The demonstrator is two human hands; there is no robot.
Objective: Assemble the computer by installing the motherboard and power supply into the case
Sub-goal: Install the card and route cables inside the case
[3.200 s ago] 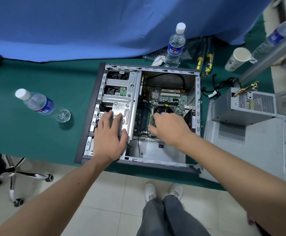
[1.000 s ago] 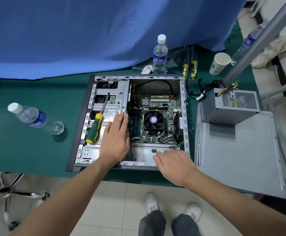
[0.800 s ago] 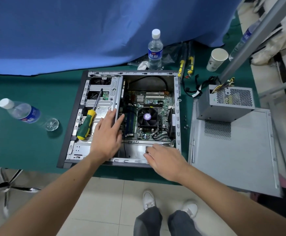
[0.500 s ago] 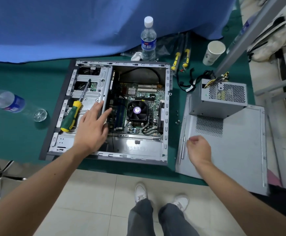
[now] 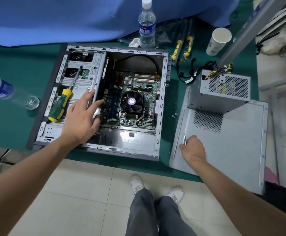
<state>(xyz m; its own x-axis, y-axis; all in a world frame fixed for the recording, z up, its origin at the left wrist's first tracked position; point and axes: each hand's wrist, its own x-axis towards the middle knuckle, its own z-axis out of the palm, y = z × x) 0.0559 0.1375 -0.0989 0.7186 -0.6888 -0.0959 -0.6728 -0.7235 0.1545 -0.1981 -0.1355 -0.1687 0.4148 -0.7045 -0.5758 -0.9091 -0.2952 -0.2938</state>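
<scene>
The open computer case lies on its side on the green table. The motherboard with its black fan sits inside it. The grey power supply stands outside the case, on the far end of the loose side panel. My left hand rests with spread fingers on the edge of the drive cage. My right hand lies on the near left part of the side panel, fingers curled round a thin silver tool.
A green-and-yellow screwdriver lies on the drive cage. Several small screws sit between case and panel. Water bottles, a paper cup, yellow-handled tools and loose cables surround the case.
My right hand left the near edge of the case, moved right onto the side panel and now grips a thin silver tool. My left hand stayed on the drive cage.
</scene>
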